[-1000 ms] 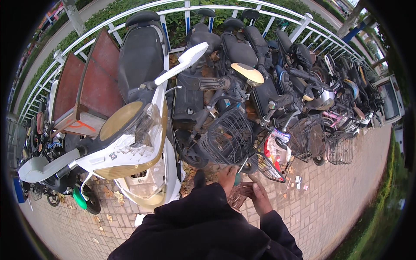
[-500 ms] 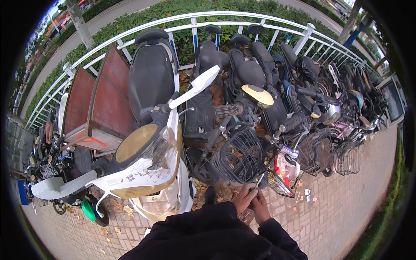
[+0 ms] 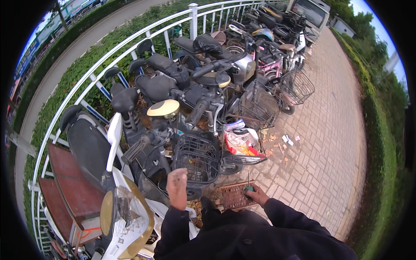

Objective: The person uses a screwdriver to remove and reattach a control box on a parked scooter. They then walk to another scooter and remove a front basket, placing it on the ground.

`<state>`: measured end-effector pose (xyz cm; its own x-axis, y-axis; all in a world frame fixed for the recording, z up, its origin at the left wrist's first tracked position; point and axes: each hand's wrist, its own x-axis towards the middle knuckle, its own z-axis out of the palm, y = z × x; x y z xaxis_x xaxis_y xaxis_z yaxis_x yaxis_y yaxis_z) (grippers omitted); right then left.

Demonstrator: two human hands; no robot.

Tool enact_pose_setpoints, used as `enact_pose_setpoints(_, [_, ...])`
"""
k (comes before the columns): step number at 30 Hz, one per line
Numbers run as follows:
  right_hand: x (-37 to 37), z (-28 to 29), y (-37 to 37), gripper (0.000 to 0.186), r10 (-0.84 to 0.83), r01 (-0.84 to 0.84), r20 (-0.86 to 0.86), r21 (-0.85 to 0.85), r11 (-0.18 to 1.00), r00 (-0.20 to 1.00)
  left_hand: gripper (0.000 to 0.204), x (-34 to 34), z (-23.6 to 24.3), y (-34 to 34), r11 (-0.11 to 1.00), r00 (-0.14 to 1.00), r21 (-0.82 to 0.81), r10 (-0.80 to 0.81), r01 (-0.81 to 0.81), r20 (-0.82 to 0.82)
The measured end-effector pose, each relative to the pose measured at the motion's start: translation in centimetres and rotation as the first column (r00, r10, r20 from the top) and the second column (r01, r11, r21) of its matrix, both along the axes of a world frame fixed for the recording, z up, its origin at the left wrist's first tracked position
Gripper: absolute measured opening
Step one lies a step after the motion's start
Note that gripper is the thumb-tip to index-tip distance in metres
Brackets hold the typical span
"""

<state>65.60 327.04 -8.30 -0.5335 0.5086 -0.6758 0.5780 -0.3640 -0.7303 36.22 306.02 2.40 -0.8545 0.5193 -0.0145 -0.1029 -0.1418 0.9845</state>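
A screwdriver with a green handle (image 3: 249, 189) and a thin metal shaft is gripped in my right hand (image 3: 259, 196), the shaft pointing away from me. Just left of that hand, low down, is a brown rectangular thing with a woven-looking top (image 3: 232, 196), partly hidden by my dark coat. My left hand (image 3: 177, 186) is raised near the front of a black bicycle basket (image 3: 197, 158). Its fingers are blurred, and whether they hold anything does not show. Whether the hand touches the basket is unclear too.
A white and gold scooter (image 3: 130, 216) stands at near left beside reddish-brown boards (image 3: 71, 182). Parked bikes line a white railing (image 3: 193, 21). A wire basket with a red and white bag (image 3: 240, 143) is ahead. Paper scraps (image 3: 287, 139) lie on the brick paving (image 3: 320, 160).
My hands, together at a pale thin object before, are now apart: left hand raised on the left, right hand lower with the screwdriver. The view has swung to the right.
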Motion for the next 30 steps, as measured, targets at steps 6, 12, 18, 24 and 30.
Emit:
enact_pose_setpoints(6, [10.3,-4.4,1.4,0.053,-0.237,0.253,0.177,-0.077,0.964,0.955,0.026,-4.9,9.9,1.5,0.956,0.901,-0.097,0.224,-0.278,-0.373])
enact_pose_setpoints(12, [21.4,-9.5,-0.8,0.054,-0.425,0.511,0.439,-0.093,0.855,0.791,0.028,-6.9,13.2,4.6,0.788,0.526,-0.402,-0.118,-0.467,-0.842])
enact_pose_setpoints(18, [31.1,-12.3,-5.0,0.059,-0.38,0.588,0.649,-0.13,0.798,0.659,0.046,-15.7,8.5,6.5,0.366,0.329,-0.561,-0.53,-0.742,-0.781])
enact_pose_setpoints(24, [35.7,-13.7,-6.0,0.058,-0.276,0.511,0.667,-0.182,0.84,0.692,0.052,-17.5,7.5,7.8,0.129,0.503,-0.684,-0.583,-0.718,-0.638])
enact_pose_setpoints(30, [35.6,-14.1,-3.9,0.057,-0.365,0.528,0.537,-0.185,0.829,0.761,0.046,-17.6,7.9,7.1,0.113,0.518,-0.702,-0.595,-0.704,-0.615])
